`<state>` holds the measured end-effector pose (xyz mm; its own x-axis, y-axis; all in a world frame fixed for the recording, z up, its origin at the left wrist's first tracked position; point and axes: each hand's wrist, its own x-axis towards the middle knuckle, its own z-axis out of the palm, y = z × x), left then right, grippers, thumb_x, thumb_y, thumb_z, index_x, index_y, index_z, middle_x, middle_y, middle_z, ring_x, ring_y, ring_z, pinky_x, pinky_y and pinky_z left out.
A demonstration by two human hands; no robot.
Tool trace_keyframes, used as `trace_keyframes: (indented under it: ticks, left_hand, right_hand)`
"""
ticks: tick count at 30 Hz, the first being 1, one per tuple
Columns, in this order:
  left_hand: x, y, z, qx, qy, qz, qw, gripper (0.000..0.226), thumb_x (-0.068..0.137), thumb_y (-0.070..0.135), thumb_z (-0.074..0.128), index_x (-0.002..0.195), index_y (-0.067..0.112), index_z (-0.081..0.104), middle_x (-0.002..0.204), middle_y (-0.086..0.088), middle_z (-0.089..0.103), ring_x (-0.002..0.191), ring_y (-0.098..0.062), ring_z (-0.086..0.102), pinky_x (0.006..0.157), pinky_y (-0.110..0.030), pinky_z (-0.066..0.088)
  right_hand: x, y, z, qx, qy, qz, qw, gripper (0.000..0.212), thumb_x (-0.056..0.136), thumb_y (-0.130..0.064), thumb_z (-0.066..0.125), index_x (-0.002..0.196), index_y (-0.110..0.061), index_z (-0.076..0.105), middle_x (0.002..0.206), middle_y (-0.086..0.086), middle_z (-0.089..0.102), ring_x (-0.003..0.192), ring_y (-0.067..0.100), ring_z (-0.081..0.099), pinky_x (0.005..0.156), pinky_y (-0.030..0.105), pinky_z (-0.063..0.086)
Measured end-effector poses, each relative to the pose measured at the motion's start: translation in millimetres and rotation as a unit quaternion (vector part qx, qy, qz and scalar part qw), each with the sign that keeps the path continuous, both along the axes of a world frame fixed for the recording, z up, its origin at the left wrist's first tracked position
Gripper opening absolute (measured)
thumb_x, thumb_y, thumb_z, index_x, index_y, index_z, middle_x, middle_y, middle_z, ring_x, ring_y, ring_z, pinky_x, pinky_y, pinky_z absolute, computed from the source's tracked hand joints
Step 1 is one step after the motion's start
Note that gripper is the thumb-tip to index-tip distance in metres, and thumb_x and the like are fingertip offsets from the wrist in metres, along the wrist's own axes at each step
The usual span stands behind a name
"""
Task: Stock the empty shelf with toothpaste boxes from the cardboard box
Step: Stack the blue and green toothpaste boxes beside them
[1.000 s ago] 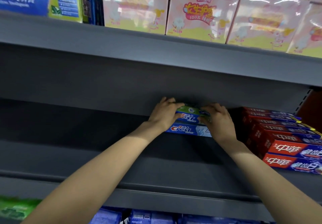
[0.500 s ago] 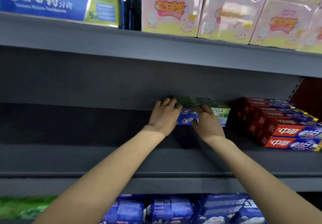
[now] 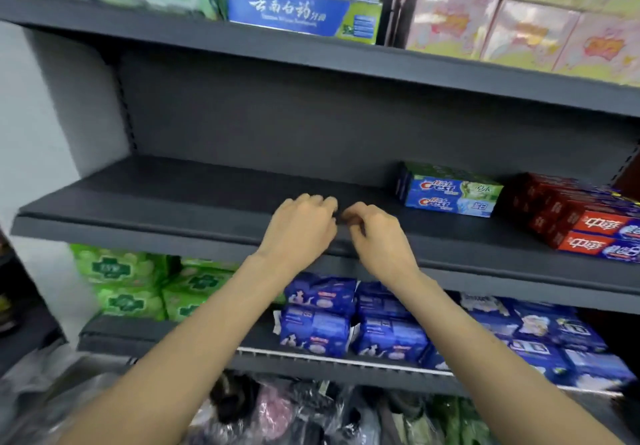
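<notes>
Both hands hold nothing — the left hand (image 3: 300,228) and right hand (image 3: 377,236) hover side by side over the front edge of the grey shelf (image 3: 180,198), fingers loosely curled, each grip slack. The Crest boxes (image 3: 450,195) sit stacked two high on the shelf, well to the right of the hands and just left of the red boxes (image 3: 585,223). Below lie green packs (image 3: 135,282) and blue packs (image 3: 349,323) — above, blue boxes (image 3: 304,11) and pink packs (image 3: 526,18).

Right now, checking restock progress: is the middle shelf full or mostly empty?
Mostly empty: the middle shelf holds only stacked Crest boxes and red boxes at right.
</notes>
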<state>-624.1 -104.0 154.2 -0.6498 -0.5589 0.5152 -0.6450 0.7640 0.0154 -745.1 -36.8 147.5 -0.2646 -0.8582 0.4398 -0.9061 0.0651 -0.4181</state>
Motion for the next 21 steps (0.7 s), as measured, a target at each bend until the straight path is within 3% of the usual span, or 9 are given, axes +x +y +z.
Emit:
trace_keyframes:
  ticks: [5,7,11,15,21]
  left_hand:
    - [115,51,-21,0.02,0.053,0.069,0.996,0.016,0.077,0.019,0.051,0.08,0.01,0.064,0.071,-0.011,0.066,0.071,-0.032,0.064,0.059,-0.037,0.049]
    - [167,71,-32,0.053,0.049,0.103,0.992,0.022,0.078,0.022,0.046,0.077,0.01,0.064,0.067,-0.011,0.065,0.065,-0.032,0.064,0.053,-0.035,0.049]
    - [268,107,-55,0.128,0.043,0.185,0.973,0.023,0.092,0.022,0.045,0.103,0.011,0.062,0.096,-0.01,0.066,0.092,-0.033,0.061,0.071,-0.039,0.047]
    - [366,124,-81,0.18,0.072,0.271,0.943,0.021,0.093,0.024,0.048,0.106,0.015,0.061,0.102,-0.007,0.068,0.095,-0.03,0.061,0.072,-0.038,0.049]
    - [514,119,-129,0.289,0.065,0.361,0.884,0.02,0.093,0.023,0.047,0.102,0.009,0.059,0.104,-0.014,0.063,0.102,-0.034,0.057,0.077,-0.041,0.049]
  right_hand:
    - [105,30,-20,0.027,-0.023,0.068,0.997,0.026,0.088,-0.009,0.046,0.108,-0.011,0.062,0.107,0.012,0.065,0.099,0.03,0.059,0.081,0.037,0.046]
    - [152,42,-33,0.045,-0.032,0.101,0.993,0.025,0.088,-0.011,0.046,0.106,-0.012,0.063,0.106,0.012,0.066,0.099,0.031,0.059,0.08,0.038,0.047]
    - [249,60,-55,0.09,-0.036,0.17,0.981,0.026,0.09,-0.011,0.046,0.107,-0.014,0.065,0.11,0.009,0.066,0.103,0.028,0.059,0.08,0.035,0.046]
    - [339,68,-80,0.138,-0.03,0.216,0.966,0.026,0.093,-0.015,0.045,0.112,-0.014,0.063,0.114,0.008,0.062,0.105,0.026,0.058,0.077,0.033,0.045]
    - [485,61,-125,0.218,-0.033,0.253,0.942,0.027,0.09,-0.013,0.046,0.109,-0.009,0.064,0.115,0.015,0.063,0.109,0.031,0.058,0.086,0.038,0.046]
